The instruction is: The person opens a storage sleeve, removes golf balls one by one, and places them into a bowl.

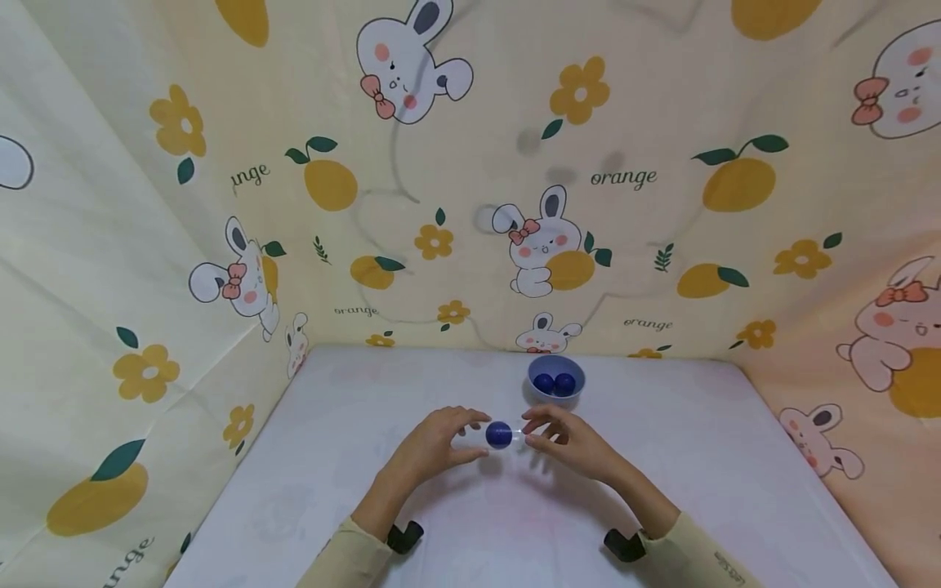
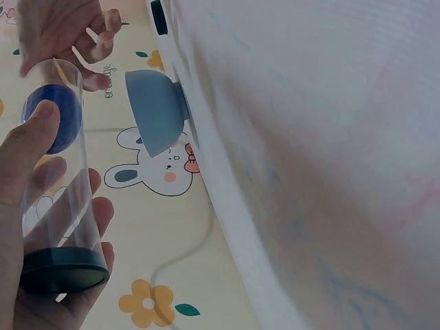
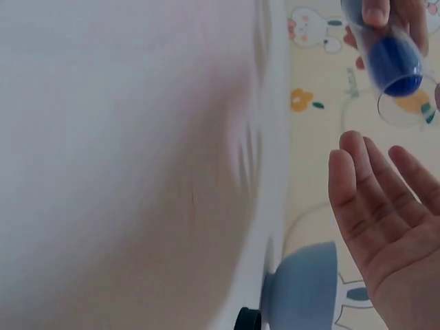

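Observation:
My left hand (image 1: 434, 441) grips a clear tube (image 2: 86, 206) with a dark base (image 2: 65, 271), the thumb lying over its side. Inside the tube, close to the end away from the base, sits a blue ball (image 1: 498, 435). The tube lies roughly sideways above the table in the head view. Beside its far end is my right hand (image 3: 399, 213), fingers loosely extended and holding nothing. Whether a right fingertip touches the rim, I cannot tell. Just beyond the hands stands a blue bowl (image 1: 556, 398) with two blue balls, one left (image 1: 543, 384), one right (image 1: 564, 384).
A white-covered table (image 1: 331, 392) lies under the hands. Cloth printed with rabbits and oranges (image 1: 456, 163) rises behind it and at both sides. The bowl stands near the table's back edge. A black device sits at the left wrist (image 1: 406, 537) and another at the right wrist (image 1: 625, 545).

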`<state>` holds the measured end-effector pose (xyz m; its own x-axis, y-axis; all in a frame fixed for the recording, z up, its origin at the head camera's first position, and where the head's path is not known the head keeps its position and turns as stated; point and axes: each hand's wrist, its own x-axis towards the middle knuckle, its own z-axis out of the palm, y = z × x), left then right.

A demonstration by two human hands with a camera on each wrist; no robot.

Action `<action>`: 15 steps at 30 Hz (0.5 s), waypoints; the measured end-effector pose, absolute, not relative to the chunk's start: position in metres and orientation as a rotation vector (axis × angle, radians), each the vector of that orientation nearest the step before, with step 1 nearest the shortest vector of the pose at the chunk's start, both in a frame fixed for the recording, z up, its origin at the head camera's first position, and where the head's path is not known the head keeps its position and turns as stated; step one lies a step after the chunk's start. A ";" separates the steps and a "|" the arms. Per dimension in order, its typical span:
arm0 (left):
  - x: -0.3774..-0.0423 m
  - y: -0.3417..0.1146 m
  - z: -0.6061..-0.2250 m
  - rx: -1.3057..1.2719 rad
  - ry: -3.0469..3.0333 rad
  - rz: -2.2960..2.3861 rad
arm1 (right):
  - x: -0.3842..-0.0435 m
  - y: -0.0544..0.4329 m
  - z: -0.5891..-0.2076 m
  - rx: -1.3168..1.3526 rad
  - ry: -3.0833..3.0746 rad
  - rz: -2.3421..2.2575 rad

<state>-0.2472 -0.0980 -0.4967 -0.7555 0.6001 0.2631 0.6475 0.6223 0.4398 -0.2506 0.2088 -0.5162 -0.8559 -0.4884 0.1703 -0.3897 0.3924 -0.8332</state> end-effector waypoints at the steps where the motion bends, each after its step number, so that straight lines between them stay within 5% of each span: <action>1: -0.247 -0.098 -0.496 -1.058 -2.749 -0.798 | -0.249 0.207 -0.516 -0.799 2.525 -1.476; 15: -0.248 -0.098 -0.498 -1.091 -2.701 -0.759 | -0.239 0.197 -0.514 -0.784 2.502 -1.489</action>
<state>-0.2478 -0.0983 -0.4977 -0.7298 0.6144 0.2998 0.6806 0.6118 0.4030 -0.2389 0.1966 -0.5138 -0.8574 -0.4920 0.1512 -0.3677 0.3798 -0.8488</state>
